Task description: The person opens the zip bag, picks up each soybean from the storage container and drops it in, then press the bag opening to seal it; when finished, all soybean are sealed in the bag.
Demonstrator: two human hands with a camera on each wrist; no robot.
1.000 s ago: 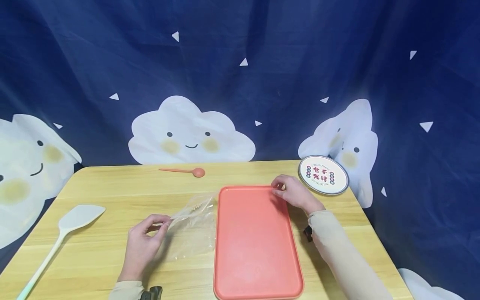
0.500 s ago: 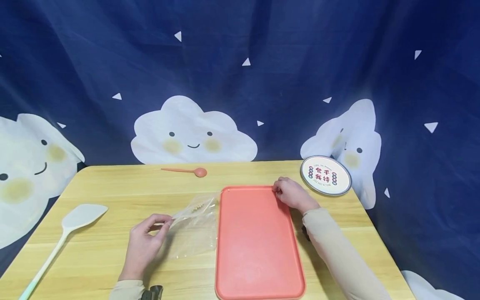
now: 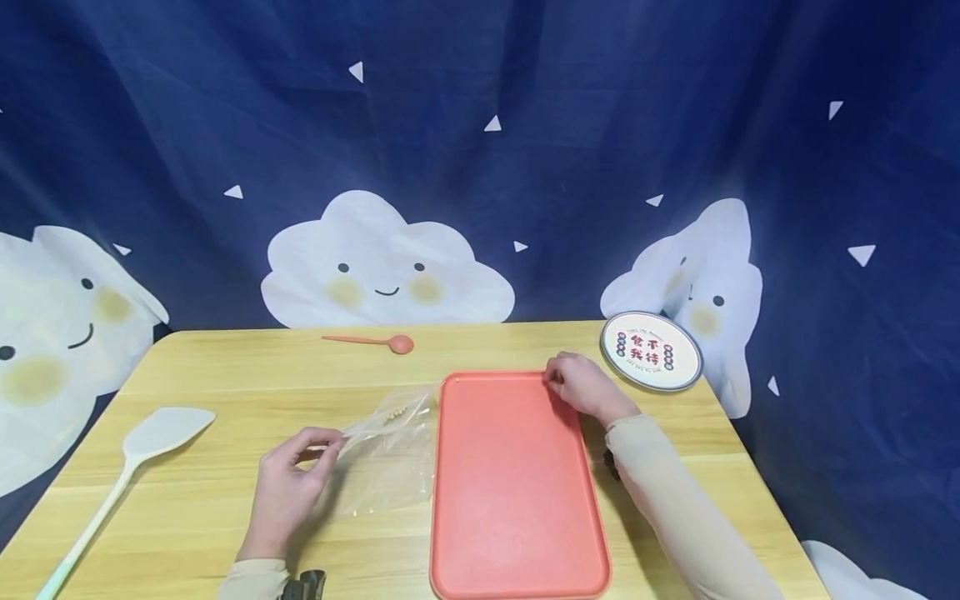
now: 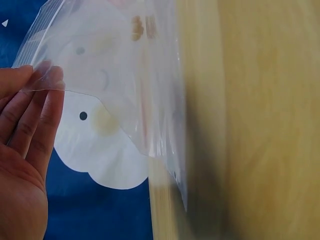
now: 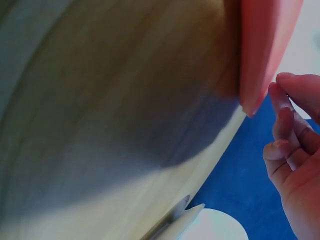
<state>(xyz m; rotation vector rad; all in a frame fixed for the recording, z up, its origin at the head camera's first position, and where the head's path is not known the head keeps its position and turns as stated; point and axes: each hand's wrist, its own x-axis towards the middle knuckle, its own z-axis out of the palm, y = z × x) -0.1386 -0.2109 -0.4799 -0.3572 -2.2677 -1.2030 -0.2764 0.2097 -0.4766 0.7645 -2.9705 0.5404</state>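
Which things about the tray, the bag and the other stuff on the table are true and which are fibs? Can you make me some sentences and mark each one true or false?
1. The left hand is pinching the clear plastic bag. True.
2. The right hand is at the far right corner of the tray. True.
3. The tray is blue. False: it is pinkish red.
4. The small spoon lies inside the tray. False: it lies on the table, beyond the tray.
5. The oval plate has writing on it. True.
6. The spatula is in the left hand. False: it lies on the table, and no hand touches it.
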